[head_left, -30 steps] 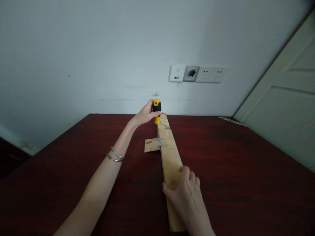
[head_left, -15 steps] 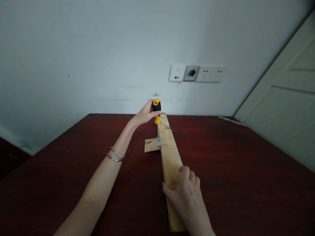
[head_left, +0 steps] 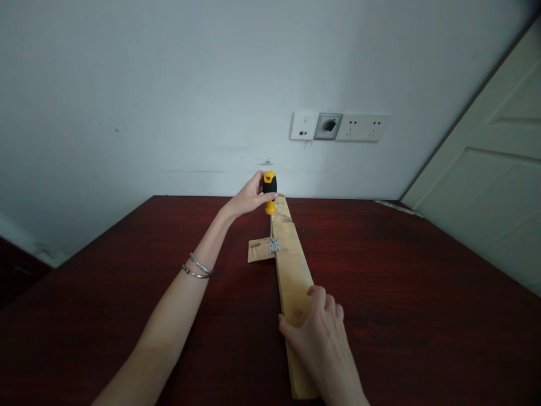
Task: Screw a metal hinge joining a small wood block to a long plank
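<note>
My left hand (head_left: pixel 252 194) is closed around the black and yellow handle of a screwdriver (head_left: pixel 269 183), which stands upright. Its thin shaft runs down to a small metal hinge (head_left: pixel 274 245); the exact tip contact is too small to make out. The hinge lies across the edge of a long pale wooden board (head_left: pixel 293 265) and a short wooden piece (head_left: pixel 258 250) that sticks out to the left. Nearer to me, my right hand (head_left: pixel 323 332) grips the board across its width, thumb on the left edge and fingers on the right.
Everything lies on a dark red wooden table (head_left: pixel 380 293) that meets a pale wall (head_left: pixel 169 101). Wall sockets (head_left: pixel 362 127) and a black plug (head_left: pixel 329 125) are above the table's back edge. A white panelled door (head_left: pixel 499 186) stands at the right.
</note>
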A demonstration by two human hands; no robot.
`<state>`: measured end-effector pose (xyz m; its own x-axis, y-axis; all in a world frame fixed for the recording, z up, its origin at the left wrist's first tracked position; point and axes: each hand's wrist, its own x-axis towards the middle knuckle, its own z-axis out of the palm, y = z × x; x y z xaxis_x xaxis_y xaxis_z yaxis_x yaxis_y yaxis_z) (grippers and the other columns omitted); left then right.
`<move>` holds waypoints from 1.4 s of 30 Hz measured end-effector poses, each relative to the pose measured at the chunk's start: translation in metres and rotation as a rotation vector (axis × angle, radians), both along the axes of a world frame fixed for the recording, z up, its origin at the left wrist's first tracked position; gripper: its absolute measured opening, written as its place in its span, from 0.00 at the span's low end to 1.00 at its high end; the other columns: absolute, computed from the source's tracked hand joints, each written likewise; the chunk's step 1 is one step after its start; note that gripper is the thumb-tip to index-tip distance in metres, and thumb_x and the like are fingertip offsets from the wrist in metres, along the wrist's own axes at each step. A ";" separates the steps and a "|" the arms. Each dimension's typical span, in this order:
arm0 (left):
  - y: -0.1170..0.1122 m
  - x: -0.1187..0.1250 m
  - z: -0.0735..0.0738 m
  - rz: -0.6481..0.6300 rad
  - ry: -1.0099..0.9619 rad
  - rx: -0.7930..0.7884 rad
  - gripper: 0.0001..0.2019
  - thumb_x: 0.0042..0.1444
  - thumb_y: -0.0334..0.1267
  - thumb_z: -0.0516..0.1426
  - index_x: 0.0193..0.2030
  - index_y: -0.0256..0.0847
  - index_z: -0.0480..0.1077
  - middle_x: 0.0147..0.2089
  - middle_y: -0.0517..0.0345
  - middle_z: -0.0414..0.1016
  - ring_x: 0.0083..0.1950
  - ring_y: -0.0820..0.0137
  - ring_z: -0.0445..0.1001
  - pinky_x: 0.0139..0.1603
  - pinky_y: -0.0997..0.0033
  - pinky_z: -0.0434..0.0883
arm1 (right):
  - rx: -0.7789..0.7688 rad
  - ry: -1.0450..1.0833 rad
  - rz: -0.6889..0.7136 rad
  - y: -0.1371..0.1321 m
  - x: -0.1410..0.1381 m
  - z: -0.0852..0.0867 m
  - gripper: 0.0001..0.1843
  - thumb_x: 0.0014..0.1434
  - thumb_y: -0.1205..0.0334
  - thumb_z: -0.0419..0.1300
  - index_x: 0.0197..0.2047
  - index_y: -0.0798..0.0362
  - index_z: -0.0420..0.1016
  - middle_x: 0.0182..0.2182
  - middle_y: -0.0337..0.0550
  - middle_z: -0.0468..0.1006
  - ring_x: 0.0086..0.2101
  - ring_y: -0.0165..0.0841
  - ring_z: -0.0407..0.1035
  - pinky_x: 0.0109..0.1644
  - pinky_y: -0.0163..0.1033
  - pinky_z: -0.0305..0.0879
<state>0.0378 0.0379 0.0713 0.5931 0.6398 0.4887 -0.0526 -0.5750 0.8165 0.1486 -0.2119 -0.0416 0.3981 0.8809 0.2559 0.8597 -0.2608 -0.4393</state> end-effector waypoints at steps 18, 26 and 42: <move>-0.009 -0.007 0.010 -0.034 0.015 -0.001 0.21 0.46 0.38 0.62 0.44 0.40 0.58 0.36 0.57 0.65 0.43 0.64 0.71 0.43 0.62 0.71 | 0.019 0.114 -0.030 0.002 0.001 0.002 0.23 0.45 0.57 0.63 0.42 0.53 0.59 0.35 0.48 0.68 0.37 0.46 0.64 0.42 0.49 0.63; -0.010 -0.010 0.013 -0.044 -0.025 -0.036 0.19 0.47 0.37 0.61 0.45 0.39 0.59 0.38 0.55 0.66 0.40 0.66 0.72 0.43 0.63 0.71 | 0.043 0.121 -0.019 0.002 0.004 0.000 0.22 0.46 0.57 0.62 0.42 0.52 0.58 0.35 0.48 0.67 0.36 0.45 0.64 0.43 0.49 0.63; -0.013 0.001 0.013 -0.050 0.009 0.012 0.26 0.47 0.35 0.61 0.54 0.36 0.60 0.44 0.53 0.67 0.48 0.64 0.70 0.51 0.61 0.69 | 0.027 0.132 -0.020 0.001 0.003 0.001 0.23 0.45 0.57 0.63 0.42 0.53 0.58 0.35 0.48 0.67 0.37 0.46 0.64 0.44 0.49 0.62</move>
